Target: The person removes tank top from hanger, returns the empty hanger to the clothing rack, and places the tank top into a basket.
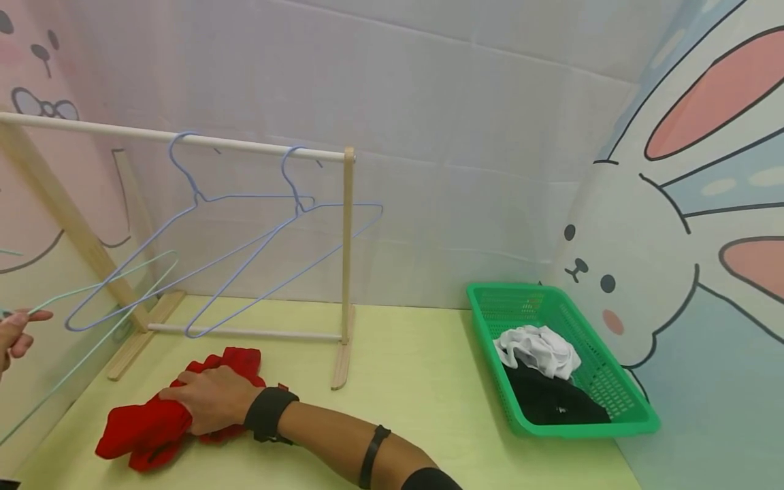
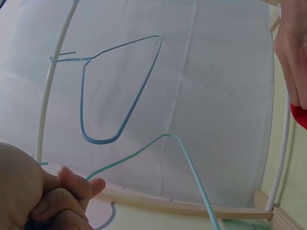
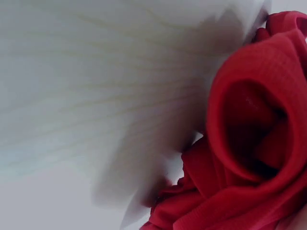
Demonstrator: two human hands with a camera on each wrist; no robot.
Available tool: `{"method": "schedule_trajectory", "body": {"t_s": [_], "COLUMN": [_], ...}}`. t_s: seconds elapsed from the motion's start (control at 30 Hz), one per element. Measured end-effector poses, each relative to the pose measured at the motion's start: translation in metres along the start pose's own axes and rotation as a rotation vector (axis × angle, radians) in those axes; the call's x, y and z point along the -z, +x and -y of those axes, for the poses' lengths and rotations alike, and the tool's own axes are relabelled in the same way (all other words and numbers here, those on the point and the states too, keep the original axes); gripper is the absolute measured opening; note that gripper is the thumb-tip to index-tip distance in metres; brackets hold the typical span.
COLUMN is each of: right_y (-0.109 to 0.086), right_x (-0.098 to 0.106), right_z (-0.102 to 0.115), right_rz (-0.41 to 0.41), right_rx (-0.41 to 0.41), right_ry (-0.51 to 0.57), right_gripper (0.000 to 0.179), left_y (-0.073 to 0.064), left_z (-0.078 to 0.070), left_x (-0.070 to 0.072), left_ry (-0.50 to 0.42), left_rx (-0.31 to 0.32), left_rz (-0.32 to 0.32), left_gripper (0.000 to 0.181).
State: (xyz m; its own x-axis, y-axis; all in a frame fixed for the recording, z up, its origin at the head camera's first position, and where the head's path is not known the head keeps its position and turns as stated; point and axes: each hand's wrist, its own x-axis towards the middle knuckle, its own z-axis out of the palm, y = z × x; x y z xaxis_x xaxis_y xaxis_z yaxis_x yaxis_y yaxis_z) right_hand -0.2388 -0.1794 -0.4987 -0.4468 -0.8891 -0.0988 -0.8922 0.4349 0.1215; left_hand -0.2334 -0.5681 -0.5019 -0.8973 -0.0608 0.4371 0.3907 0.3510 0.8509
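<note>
My left hand (image 1: 13, 337), partly cut off at the left edge of the head view, grips a mint-green clothes hanger (image 1: 67, 294). In the left wrist view, its curled fingers (image 2: 72, 184) close around the hanger near the hook end, and one arm of the hanger (image 2: 193, 165) slopes away. My right hand (image 1: 217, 398) grips a bunched red garment (image 1: 150, 425) lying on the table, its fingers sunk into the folds. The right wrist view shows a round opening in the red cloth (image 3: 220, 105); the garment's kind is hidden by the bunching.
A wooden rack with a white rail (image 1: 245, 143) stands behind my hands. Two blue hangers (image 1: 143, 245) hang from it. At right, a green basket (image 1: 499, 381) holds a white cloth (image 1: 539, 350) and a black one (image 1: 551, 398). A pale curtain (image 1: 441, 170) backs the yellow table (image 1: 404, 367).
</note>
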Motion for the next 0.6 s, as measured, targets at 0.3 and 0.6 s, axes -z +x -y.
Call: {"method": "schedule_trajectory", "body": {"t_s": [0.3, 0.6], "right_y": [-0.004, -0.011], "right_x": [0.003, 0.008], "right_z": [0.0, -0.004], "right_rz": [-0.014, -0.033], "right_rx": [0.013, 0.014], "right_ry": [-0.029, -0.058], "right_gripper": [0.067, 0.065], "left_y": [-0.003, 0.003], "left_z": [-0.012, -0.01], "left_x": [-0.01, 0.0], "left_ry": [0.014, 0.004], "left_rx": [-0.011, 0.035], "left_rz": [-0.034, 0.029], "left_gripper": [0.055, 0.056]}}
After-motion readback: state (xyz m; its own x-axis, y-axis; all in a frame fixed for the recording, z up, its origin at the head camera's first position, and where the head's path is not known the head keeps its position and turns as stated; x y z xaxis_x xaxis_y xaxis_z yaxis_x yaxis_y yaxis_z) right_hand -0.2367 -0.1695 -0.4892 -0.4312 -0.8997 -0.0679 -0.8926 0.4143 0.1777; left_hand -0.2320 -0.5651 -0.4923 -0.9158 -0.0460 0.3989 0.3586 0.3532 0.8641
